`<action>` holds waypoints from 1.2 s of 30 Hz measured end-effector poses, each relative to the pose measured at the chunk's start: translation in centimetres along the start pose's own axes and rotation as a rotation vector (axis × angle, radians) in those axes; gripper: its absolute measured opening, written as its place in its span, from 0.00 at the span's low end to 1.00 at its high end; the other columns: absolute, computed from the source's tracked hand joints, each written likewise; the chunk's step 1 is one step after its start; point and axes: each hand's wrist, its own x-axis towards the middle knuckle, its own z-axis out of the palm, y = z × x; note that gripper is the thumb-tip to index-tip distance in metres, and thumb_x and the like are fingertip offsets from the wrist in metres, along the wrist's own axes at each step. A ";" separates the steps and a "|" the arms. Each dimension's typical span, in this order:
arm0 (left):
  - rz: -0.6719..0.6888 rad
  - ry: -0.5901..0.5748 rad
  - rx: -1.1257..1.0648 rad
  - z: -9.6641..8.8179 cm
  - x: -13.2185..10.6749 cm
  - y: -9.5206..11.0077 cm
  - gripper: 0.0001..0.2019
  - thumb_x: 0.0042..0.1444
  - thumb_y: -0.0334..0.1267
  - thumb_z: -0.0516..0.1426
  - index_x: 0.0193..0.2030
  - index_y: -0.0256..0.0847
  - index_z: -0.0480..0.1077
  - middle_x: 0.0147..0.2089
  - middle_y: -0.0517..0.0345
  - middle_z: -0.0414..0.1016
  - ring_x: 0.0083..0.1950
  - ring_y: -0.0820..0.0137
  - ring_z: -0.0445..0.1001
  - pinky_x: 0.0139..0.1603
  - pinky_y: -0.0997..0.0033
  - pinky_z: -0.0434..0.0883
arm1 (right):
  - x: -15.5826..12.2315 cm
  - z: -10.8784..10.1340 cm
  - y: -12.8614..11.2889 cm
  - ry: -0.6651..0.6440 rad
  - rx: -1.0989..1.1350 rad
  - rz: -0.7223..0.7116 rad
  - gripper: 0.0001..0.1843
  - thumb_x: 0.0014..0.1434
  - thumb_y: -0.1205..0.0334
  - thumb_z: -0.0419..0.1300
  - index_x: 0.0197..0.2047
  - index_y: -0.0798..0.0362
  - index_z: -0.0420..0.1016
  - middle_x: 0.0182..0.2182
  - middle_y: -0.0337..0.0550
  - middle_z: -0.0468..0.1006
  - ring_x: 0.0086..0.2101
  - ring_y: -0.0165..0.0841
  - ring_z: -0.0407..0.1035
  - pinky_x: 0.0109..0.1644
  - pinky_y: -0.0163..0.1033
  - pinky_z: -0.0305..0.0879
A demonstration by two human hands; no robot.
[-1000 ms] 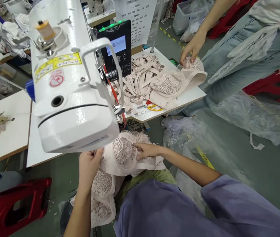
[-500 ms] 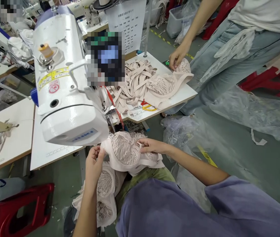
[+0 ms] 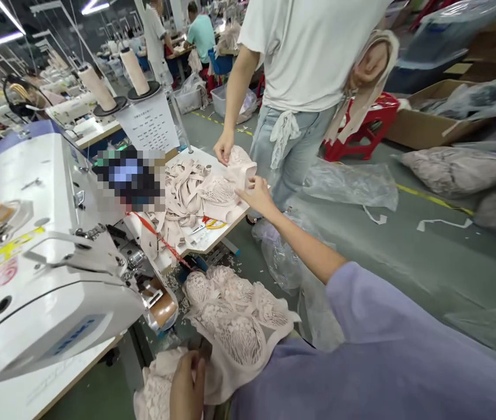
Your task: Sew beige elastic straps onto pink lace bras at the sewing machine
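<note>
At the bra [image 3: 218,189] on the table [image 3: 208,239] with right hand [image 3: 255,194], thumb apart from fingers, can't tell if pinching! By the lap pile [image 3: 241,338] with curled left hand [image 3: 187,385], can't tell if gripping. Looks partway: well heaped there, but with straps [image 3: 182,189] lying loose.

From afar I see green floor [image 3: 423,274] with yellow tape [image 3: 436,200]. Lamps [image 3: 7,38] glow upper left, and a red stool [image 3: 381,119] stands beside a carton [image 3: 418,131].

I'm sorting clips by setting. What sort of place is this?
Most likely a garment factory floor: there's a big white sewing machine, thread cones standing beyond it, and a heap of lace bras.
</note>
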 end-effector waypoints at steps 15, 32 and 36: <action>0.667 0.302 -0.077 -5.3 -0.8 12.7 0.14 0.66 0.36 0.54 0.57 0.44 0.69 0.57 0.45 0.76 0.60 0.58 0.74 0.59 0.56 0.72 | -15.0 7.5 -2.8 -0.489 0.433 0.041 0.27 0.57 0.40 0.65 0.50 0.54 0.78 0.46 0.47 0.82 0.49 0.44 0.75 0.58 0.51 0.70; 0.209 -0.120 -0.372 -8.4 0.2 8.8 0.15 0.65 0.48 0.54 0.35 0.40 0.74 0.32 0.59 0.73 0.34 0.70 0.69 0.35 0.73 0.65 | -25.1 9.0 -2.7 -1.273 0.039 -0.102 0.18 0.62 0.46 0.62 0.39 0.52 0.81 0.36 0.46 0.81 0.39 0.40 0.75 0.47 0.45 0.71; 0.238 -0.353 -0.339 -10.4 0.6 8.7 0.18 0.66 0.50 0.54 0.35 0.39 0.75 0.28 0.60 0.69 0.29 0.73 0.63 0.31 0.73 0.60 | -20.8 7.9 -4.8 -1.349 0.082 -0.194 0.18 0.62 0.47 0.63 0.32 0.53 0.79 0.30 0.40 0.77 0.31 0.31 0.71 0.37 0.37 0.66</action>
